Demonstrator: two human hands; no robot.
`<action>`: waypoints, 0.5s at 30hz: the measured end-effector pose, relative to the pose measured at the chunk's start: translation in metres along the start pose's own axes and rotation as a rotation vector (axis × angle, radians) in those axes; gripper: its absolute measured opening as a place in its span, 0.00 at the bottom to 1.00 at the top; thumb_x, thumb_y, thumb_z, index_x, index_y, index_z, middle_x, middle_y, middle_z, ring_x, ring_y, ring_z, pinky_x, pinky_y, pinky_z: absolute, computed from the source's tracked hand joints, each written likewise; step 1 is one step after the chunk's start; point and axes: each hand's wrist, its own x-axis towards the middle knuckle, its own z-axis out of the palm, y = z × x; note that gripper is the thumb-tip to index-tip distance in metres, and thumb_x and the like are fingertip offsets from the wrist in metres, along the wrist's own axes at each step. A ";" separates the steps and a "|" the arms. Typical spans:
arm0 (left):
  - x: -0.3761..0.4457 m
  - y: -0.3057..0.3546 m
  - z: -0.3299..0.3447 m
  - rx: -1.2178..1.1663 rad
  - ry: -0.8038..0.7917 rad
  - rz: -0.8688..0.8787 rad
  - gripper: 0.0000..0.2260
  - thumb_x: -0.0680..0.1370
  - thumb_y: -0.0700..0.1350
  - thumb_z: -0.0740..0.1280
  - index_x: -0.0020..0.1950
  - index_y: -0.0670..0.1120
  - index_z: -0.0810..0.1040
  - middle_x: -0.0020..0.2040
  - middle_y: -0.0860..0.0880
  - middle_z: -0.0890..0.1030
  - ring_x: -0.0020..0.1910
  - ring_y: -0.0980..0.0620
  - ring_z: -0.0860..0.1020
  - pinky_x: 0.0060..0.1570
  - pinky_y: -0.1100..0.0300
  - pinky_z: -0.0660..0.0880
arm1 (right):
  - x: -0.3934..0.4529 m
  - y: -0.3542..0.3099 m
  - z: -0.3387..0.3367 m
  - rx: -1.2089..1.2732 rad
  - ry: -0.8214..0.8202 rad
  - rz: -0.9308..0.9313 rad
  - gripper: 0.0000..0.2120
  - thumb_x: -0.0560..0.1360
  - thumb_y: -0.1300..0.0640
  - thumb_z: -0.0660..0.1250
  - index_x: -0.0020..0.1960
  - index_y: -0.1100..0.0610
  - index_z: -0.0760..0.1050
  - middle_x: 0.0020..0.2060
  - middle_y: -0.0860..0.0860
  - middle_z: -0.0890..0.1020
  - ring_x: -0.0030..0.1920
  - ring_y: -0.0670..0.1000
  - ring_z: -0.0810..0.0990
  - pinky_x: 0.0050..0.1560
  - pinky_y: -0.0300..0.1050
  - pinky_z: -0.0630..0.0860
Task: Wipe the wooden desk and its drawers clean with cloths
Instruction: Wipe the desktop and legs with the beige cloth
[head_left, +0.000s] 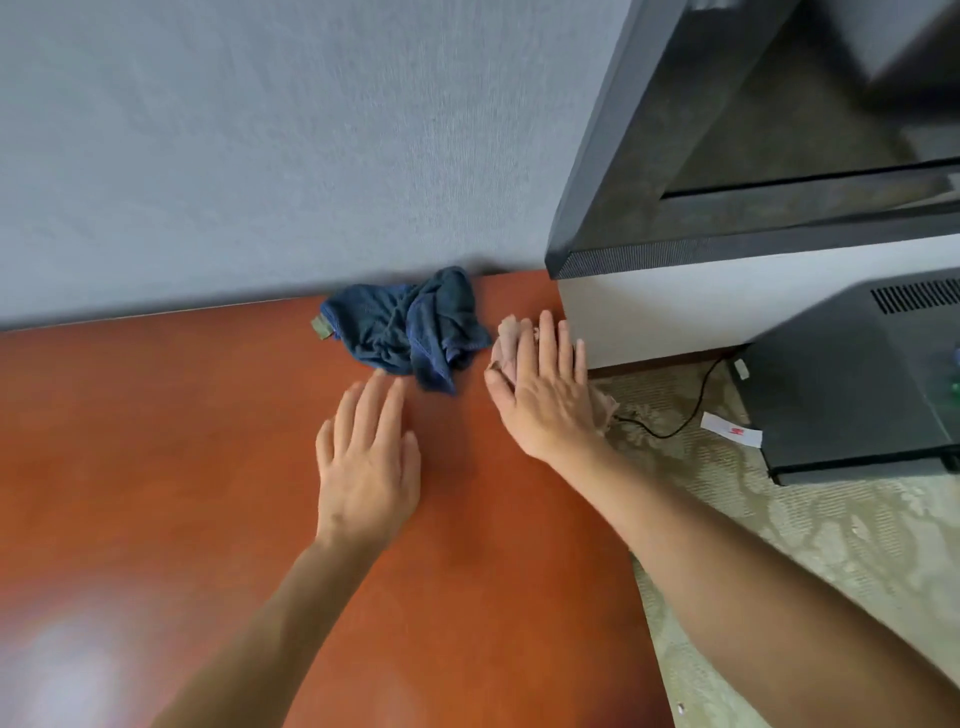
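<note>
Reddish-brown, glossy wooden desk top (182, 467) fills the near and left part of the view, seen from above, with its far edge against a grey textured wall (260, 130). A crumpled dark blue cloth (410, 327) lies on the desk at the far edge, close to the wall, with a small tan tag at its left end. The left hand (369, 467) lies flat on the wood just near of the blue cloth, palm down, fingers straight and slightly spread, its fingertips just short of the cloth (holding nothing). The right hand (545, 395) lies palm down at the desk's right edge, fingers straight and together, pressing on a pale pink cloth (511, 338) that shows beyond the fingertips and spills out under the wrist side. To the right, beyond the desk edge, is patterned beige carpet (805, 545), a black cable (691, 410), a dark grey box-shaped appliance (841, 395) with vent slots, and a white cabinet (701, 306) with a dark top.
</note>
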 end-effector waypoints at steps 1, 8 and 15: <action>-0.026 -0.003 0.005 0.047 -0.021 -0.010 0.26 0.83 0.51 0.56 0.81 0.44 0.67 0.82 0.45 0.63 0.81 0.40 0.60 0.74 0.36 0.62 | -0.022 -0.011 0.003 0.019 0.025 -0.026 0.37 0.82 0.37 0.47 0.82 0.60 0.53 0.82 0.61 0.52 0.82 0.63 0.49 0.80 0.63 0.47; -0.101 -0.018 0.022 0.249 -0.193 -0.003 0.30 0.84 0.57 0.51 0.84 0.47 0.58 0.85 0.46 0.54 0.84 0.43 0.51 0.77 0.32 0.55 | -0.159 0.003 0.025 -0.084 -0.088 -0.635 0.26 0.86 0.46 0.52 0.81 0.54 0.59 0.83 0.50 0.54 0.83 0.56 0.47 0.81 0.59 0.49; -0.100 -0.015 0.023 0.254 -0.156 -0.049 0.30 0.85 0.60 0.48 0.85 0.50 0.53 0.86 0.49 0.50 0.85 0.47 0.47 0.80 0.35 0.50 | -0.039 -0.002 0.004 -0.001 0.071 0.046 0.33 0.83 0.42 0.39 0.83 0.57 0.50 0.83 0.57 0.50 0.82 0.59 0.48 0.81 0.60 0.48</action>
